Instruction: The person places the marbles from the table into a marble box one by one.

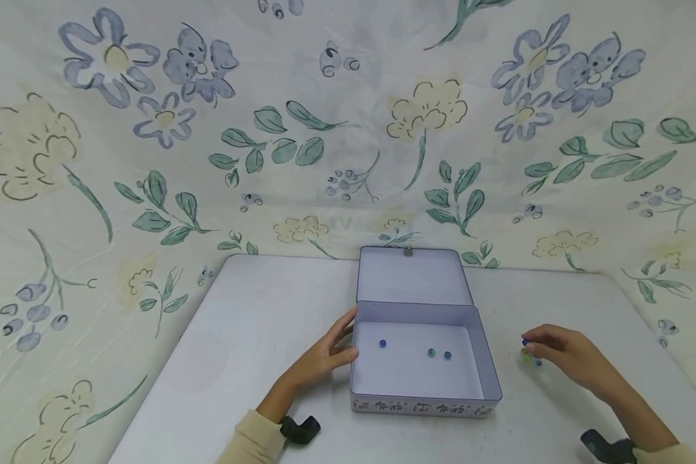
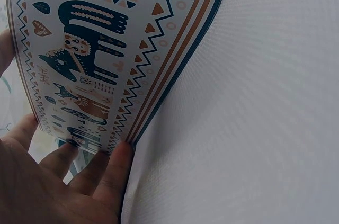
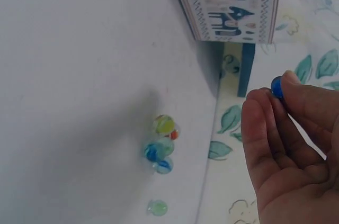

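An open tin box (image 1: 423, 393) with a patterned outer wall (image 2: 79, 60) stands on the white table, its lid (image 1: 412, 276) tipped back. Inside lie three marbles: a blue marble (image 1: 382, 344), a green marble (image 1: 432, 352) and another blue one (image 1: 447, 355). My left hand (image 1: 330, 351) rests with straight fingers (image 2: 114, 173) against the box's left wall. My right hand (image 1: 562, 351), to the right of the box, pinches a dark blue marble (image 3: 277, 87) at its fingertips. Just below it several loose marbles (image 3: 161, 144) lie on the table (image 1: 530, 359).
The white table (image 1: 255, 335) is backed and flanked by a flower-printed cloth (image 1: 348, 129). The table's edge runs close to the loose marbles in the right wrist view. Black wrist straps (image 1: 299, 428) show at both cuffs.
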`<state>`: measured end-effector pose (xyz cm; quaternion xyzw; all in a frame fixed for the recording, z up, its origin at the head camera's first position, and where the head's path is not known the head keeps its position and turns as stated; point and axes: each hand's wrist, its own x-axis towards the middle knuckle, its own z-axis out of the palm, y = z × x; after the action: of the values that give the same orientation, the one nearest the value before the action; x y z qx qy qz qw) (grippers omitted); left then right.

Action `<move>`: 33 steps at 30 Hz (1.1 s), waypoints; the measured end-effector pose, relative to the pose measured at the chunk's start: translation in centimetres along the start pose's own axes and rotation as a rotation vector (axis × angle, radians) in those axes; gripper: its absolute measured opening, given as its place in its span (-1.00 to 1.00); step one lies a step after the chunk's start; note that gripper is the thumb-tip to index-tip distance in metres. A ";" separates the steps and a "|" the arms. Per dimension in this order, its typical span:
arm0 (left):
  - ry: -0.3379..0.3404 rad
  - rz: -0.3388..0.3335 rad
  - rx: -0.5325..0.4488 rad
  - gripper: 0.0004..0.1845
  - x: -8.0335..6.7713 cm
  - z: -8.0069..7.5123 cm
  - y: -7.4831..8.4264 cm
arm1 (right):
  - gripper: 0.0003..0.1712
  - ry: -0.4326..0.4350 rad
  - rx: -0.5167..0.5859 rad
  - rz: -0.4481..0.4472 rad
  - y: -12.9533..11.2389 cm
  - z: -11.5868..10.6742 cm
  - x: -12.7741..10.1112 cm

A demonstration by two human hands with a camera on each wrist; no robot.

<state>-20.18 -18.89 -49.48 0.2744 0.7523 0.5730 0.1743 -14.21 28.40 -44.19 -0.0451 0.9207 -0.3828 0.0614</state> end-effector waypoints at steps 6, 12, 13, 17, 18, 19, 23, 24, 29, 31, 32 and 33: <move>-0.004 -0.007 -0.011 -0.15 -0.2 0.1 -0.1 | -0.61 -0.028 0.006 0.002 -1.0 0.1 0.5; 0.000 -0.010 -0.017 -0.15 -0.2 0.2 -0.2 | -0.65 -0.030 0.008 -0.039 -1.9 0.2 1.2; 0.000 -0.011 -0.017 -0.15 -0.2 0.2 -0.1 | -0.65 -0.033 0.012 -0.048 -2.0 0.3 1.3; -0.003 -0.007 -0.012 -0.15 -0.2 0.2 -0.1 | -0.65 -0.047 0.031 -0.078 -2.3 0.4 1.8; -0.004 -0.006 -0.011 -0.15 -0.2 0.2 -0.1 | -0.66 -0.051 0.033 -0.083 -2.4 0.5 1.9; -0.005 -0.004 -0.009 -0.15 -0.2 0.2 -0.1 | -0.66 -0.054 0.033 -0.090 -2.5 0.5 2.0; -0.004 -0.003 -0.002 -0.15 -0.1 0.1 -0.1 | -0.70 -0.056 0.025 -0.115 -3.0 0.6 2.6; -0.003 -0.004 -0.001 -0.15 0.0 0.0 0.0 | -0.70 -0.057 0.014 -0.129 -3.2 0.7 2.8; 0.001 -0.009 0.000 -0.14 0.0 0.0 0.0 | -0.69 -0.053 -0.016 -0.151 -4.1 0.8 3.5; 0.002 -0.011 0.000 -0.14 0.0 -0.1 0.0 | -0.70 -0.056 -0.015 -0.155 -4.4 0.8 3.6; 0.003 -0.010 -0.001 -0.14 0.0 -0.1 0.0 | -0.70 -0.057 -0.013 -0.160 -4.5 0.9 3.7; 0.003 -0.010 0.000 -0.14 0.0 -0.1 0.0 | -0.72 -0.056 -0.013 -0.165 -4.7 0.9 3.8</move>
<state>-20.19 -18.97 -49.46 0.2697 0.7541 0.5723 0.1762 -17.66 23.97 -41.80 -0.1317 0.9142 -0.3792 0.0550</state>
